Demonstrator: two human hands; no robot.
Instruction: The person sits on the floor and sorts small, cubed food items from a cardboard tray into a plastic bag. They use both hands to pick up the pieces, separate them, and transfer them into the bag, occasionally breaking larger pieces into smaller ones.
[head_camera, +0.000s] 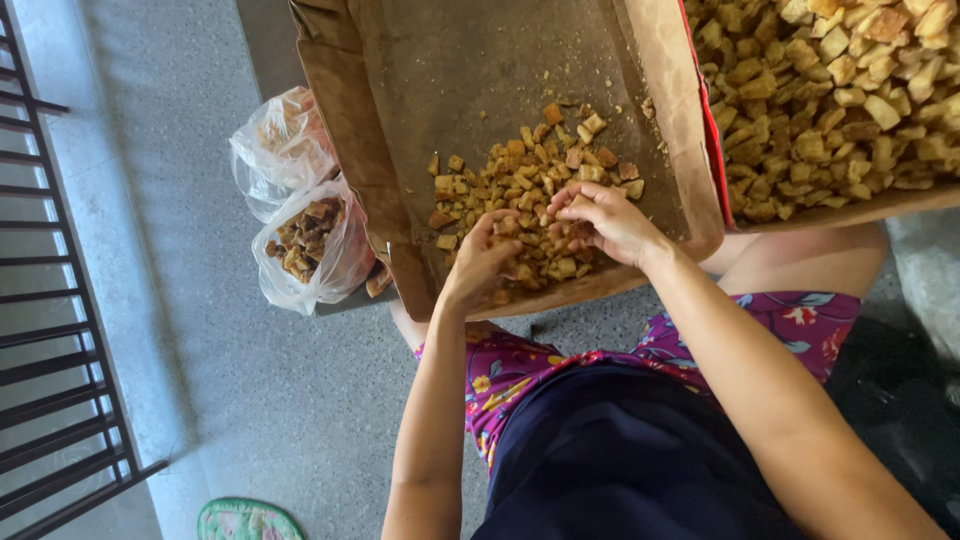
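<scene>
The grey speckled floor (250, 400) is the biggest thing here, and it runs under everything. A black metal railing (50, 330) stands along its left edge. A person sits over the floor in a purple flowered dress (700, 335) with a dark cloth (620, 450) across the lap. A big brown cardboard tray (420, 90) rests at the person's knees, and its near edge tips down toward them. A second cardboard tray (850, 205) sits just beside it on the right, and it is heaped full of pale bread cubes (830, 90). In the first tray there is a smaller pile of golden toasted cubes (530, 170), bunched near the low edge with crumbs around it. Both hands are in this pile. The left hand (478, 262) lies palm down on the cubes with its fingers curled in, and its grip is closed loosely around a few pieces. The right hand (605, 222) is just beside it, almost touching, with its fingertips pressed together, pinching some cubes. To the left of the tray two clear plastic bags sit on the floor, touching each other. The near bag (320, 270) is open and holds darker brown pieces. The far bag (275, 145) is knotted shut. A small green slipper (245, 520) peeks in at the bottom edge.
</scene>
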